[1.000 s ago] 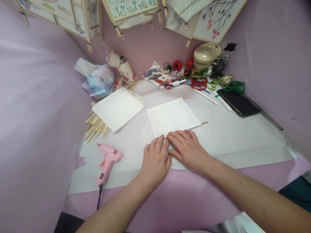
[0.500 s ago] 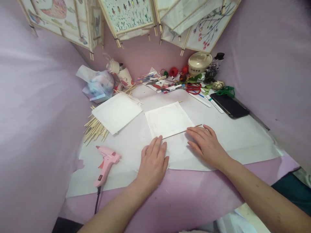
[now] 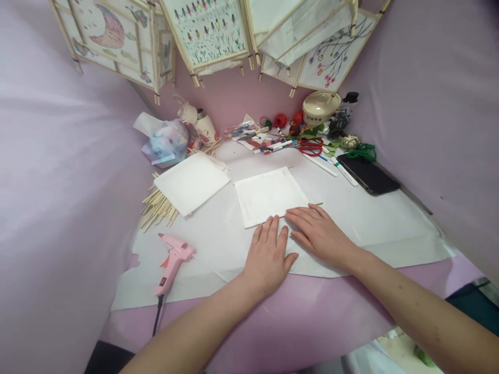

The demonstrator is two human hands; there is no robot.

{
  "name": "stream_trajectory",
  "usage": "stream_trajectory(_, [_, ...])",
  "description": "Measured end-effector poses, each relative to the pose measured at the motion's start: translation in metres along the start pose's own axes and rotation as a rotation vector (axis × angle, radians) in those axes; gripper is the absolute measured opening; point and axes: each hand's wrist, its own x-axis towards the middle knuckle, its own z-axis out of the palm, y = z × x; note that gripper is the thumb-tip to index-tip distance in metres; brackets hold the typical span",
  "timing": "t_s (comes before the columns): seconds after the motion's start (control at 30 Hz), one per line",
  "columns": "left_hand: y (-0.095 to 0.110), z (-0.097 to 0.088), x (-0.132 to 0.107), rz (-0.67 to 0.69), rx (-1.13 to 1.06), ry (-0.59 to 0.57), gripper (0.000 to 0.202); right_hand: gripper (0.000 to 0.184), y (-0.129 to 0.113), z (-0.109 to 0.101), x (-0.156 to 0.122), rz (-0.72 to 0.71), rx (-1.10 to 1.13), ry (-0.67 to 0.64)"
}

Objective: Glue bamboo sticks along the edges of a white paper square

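A white paper panel (image 3: 271, 196) lies flat in front of me, with thin wooden sticks showing past its right corners. My left hand (image 3: 268, 254) rests open at the panel's near edge, fingers stretched forward. Beside it, my right hand (image 3: 322, 231) lies flat with fingertips along the same edge, close to the protruding stick end (image 3: 318, 203). Most of the near stick is hidden by the fingers and paper. To the left of my hands sits a pink hot glue gun (image 3: 173, 262), its nozzle pointing away from me.
Another white panel (image 3: 193, 183) lies on a pile of wooden sticks (image 3: 158, 210) at left. Red scissors (image 3: 311, 146), markers, and a black phone (image 3: 368, 174) lie toward the back right. Paper lanterns (image 3: 212, 36) hang above; a lidded bowl (image 3: 320, 109) stands behind.
My left hand has slid right along the panel's near edge. My right hand has moved left, so the two are now close together. The view has shifted slightly.
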Motion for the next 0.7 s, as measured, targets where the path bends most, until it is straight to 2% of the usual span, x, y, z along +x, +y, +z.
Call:
stream_trajectory(0.37, [-0.004, 0.002, -0.001, -0.012, -0.03, 0.035, 0.056, 0.044, 0.021, -0.003, -0.009, 0.154, -0.043, 0.033])
stream_trajectory(0.47, [-0.005, 0.001, 0.001, -0.009, -0.05, 0.024, 0.059, 0.048, 0.014, -0.002, -0.007, 0.121, -0.044, 0.045])
stream_trajectory(0.6, [-0.008, -0.001, 0.006, -0.004, -0.07, 0.002, 0.068, 0.05, -0.004, 0.0, 0.0, 0.006, 0.03, -0.015])
stream_trajectory(0.7, [-0.01, -0.003, 0.005, 0.006, -0.056, -0.017, 0.068, 0.051, -0.007, 0.0, -0.001, 0.026, 0.057, -0.039])
